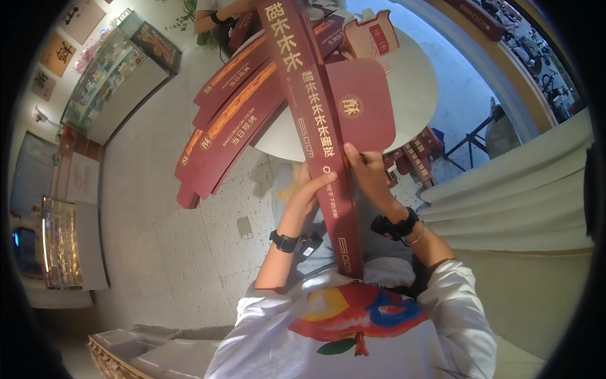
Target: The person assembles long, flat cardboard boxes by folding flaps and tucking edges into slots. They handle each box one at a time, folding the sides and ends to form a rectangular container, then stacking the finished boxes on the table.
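A long, narrow dark red cardboard box (pixel 317 126) with gold lettering slants from my lap up over the table. My left hand (pixel 307 191) grips its left edge, thumb lying across the printed face. On the opposite edge, my right hand (pixel 371 177) is closed at the lower corner of a wide red flap with rounded corners (pixel 369 120); its thumb points up and some fingers are hidden behind. Whether this flap belongs to the box I cannot tell. Several flat red cartons (pixel 243 120), printed with a long pastry picture, fan out left of the box.
Under the cartons stands a round white table (pixel 416 82), with an open red-and-white carton (pixel 374 38) at its far side. Another person's arm (pixel 205 22) shows at the top. More red boxes (pixel 416 155) lie lower right, beside a black-legged stand (pixel 470 142). A pale curtain (pixel 517 183) hangs right.
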The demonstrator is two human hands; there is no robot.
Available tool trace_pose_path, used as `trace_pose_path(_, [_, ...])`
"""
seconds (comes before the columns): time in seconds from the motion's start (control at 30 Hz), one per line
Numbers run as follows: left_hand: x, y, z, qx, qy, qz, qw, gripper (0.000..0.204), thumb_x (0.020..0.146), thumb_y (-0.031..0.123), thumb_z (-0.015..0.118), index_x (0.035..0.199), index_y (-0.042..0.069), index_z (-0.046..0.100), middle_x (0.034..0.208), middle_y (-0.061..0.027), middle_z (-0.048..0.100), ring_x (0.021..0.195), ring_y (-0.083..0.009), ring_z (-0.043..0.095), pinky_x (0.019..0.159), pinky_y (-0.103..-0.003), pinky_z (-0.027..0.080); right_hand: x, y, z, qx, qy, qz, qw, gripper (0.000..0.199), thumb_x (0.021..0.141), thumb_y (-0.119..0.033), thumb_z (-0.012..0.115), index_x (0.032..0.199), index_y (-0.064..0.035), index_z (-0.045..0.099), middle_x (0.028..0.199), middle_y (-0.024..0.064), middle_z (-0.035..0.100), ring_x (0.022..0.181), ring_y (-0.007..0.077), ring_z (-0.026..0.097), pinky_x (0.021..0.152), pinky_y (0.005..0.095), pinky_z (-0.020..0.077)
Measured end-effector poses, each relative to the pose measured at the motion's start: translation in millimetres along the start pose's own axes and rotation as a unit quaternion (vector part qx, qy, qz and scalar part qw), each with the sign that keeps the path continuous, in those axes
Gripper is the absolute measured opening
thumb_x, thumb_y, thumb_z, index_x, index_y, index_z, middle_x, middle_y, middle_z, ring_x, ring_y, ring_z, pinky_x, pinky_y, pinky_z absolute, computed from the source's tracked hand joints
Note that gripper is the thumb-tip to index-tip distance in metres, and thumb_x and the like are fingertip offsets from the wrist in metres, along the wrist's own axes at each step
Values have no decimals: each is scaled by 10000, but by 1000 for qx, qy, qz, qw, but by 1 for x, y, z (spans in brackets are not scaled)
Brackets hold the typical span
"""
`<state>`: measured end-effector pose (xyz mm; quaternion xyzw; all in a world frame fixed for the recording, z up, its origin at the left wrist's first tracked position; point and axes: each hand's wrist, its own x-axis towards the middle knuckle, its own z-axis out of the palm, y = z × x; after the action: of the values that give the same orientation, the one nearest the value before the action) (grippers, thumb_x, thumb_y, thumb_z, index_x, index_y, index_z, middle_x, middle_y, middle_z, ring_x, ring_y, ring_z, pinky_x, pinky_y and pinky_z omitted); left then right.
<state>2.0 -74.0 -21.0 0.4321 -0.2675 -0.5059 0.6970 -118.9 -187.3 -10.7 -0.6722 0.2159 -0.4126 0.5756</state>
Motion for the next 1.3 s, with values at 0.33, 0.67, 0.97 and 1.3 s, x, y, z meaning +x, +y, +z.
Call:
trace_pose_path(0.33, [-15,-21,41,-39,48,62,996,472,787,51,745,1212,20,541,1070,-63,649,961,-151,637,856,-293,510,83,-47,-3,72,-70,16,995,396,1016,-337,540,974,28,688,798,-8,645,719,40,535,638,227,436])
trace_pose_path(0.67, [-37,-6,32,-106,2,78,991,536,790,56,724,1260,-18,477,1086,-138,637,935,-205,665,802,-326,565,54,-54,10,89,-76,-4,993,340,1032,-261,514,1011,43,664,869,-6,658,806,35,541,698,223,452])
trace_pose_path(0.97, [-29,8,19,21,52,84,995,606,816,190,749,1312,-4,462,1175,-159,624,1062,-252,641,900,-381,534,52,-50,1,88,-131,8,987,281,1033,-259,520,944,-16,630,749,-35,549,669,42,463,578,221,376])
trace_pose_path(1.3, [29,112,-8,-145,158,245,945,450,903,237,685,1295,110,501,1255,-42,559,1203,-191,510,1003,-405,421,134,-93,-40,-174,-505,120,837,647,930,-557,576,1287,-19,569,1165,110,628,1061,198,618,849,322,542])
